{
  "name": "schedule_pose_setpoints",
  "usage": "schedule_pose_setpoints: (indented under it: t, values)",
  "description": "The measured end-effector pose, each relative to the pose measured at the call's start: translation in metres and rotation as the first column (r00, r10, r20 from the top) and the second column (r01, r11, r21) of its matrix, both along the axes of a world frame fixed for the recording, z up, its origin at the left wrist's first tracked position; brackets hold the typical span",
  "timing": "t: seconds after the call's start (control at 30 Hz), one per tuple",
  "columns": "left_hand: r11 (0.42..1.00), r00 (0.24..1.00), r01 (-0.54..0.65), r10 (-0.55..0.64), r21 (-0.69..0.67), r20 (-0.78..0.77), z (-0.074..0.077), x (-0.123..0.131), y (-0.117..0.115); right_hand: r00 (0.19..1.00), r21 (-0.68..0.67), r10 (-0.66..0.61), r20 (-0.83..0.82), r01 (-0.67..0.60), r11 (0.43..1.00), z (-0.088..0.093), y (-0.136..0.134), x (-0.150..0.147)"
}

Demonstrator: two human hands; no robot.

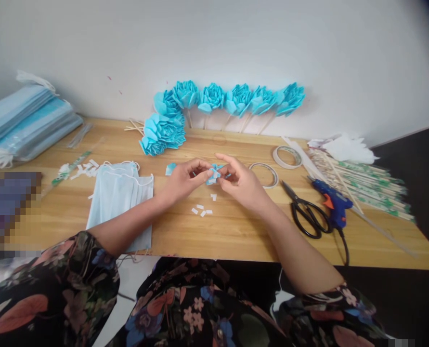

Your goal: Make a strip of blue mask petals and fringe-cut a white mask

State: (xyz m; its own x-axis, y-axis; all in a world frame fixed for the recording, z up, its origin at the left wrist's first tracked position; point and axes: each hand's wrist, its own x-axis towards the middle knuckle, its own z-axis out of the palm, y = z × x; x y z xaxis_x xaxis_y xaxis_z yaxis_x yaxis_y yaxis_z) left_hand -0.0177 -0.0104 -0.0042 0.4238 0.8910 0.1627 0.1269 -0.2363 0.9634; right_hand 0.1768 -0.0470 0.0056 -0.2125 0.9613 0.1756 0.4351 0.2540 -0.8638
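Over the middle of the table, my left hand [187,179] and my right hand [239,180] meet around small blue petal pieces [214,174] with white bits on them. The fingertips of both hands pinch these pieces from either side; how many there are I cannot tell. Just beyond my left hand lies a loose blue petal piece [171,168]. Several small white strips [201,211] are scattered on the wood below my hands. Right of my right hand lies a thin roll of tape [264,166].
Blue flowers on sticks [212,98] lean along the wall. Face masks [109,197] lie under my left forearm, and packed masks [26,120] are stacked far left. At right are black scissors [306,212], a blue glue gun [331,200], a thicker tape roll [275,159] and wrapped sticks [376,185].
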Motion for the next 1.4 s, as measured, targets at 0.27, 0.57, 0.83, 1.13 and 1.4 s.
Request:
schedule_pose_setpoints:
  t: [0.27,0.57,0.83,1.13,1.4]
  values:
    - [0.999,0.999,-0.042,0.043,-0.032,0.026,-0.004,-0.001,0.003,0.998,0.084,-0.052,0.044,0.048,0.995,0.002,-0.002,-0.001]
    - [0.997,0.997,-0.073,0.074,-0.026,0.031,-0.004,-0.001,0.003,0.951,0.461,-0.199,0.234,0.072,0.885,0.006,-0.007,-0.004]
    - [0.999,0.999,-0.004,0.002,0.054,0.038,-0.009,0.001,0.0,0.913,0.456,-0.189,0.362,0.003,0.89,-0.001,-0.002,-0.004]
    - [0.996,0.998,0.041,-0.044,0.076,0.039,-0.012,0.003,0.0,0.934,0.51,-0.159,0.321,-0.029,0.86,-0.001,-0.001,-0.004]
    - [0.997,0.998,0.045,-0.047,0.064,0.036,-0.01,0.002,0.001,0.946,0.501,-0.117,0.302,-0.053,0.864,0.001,-0.002,-0.001]
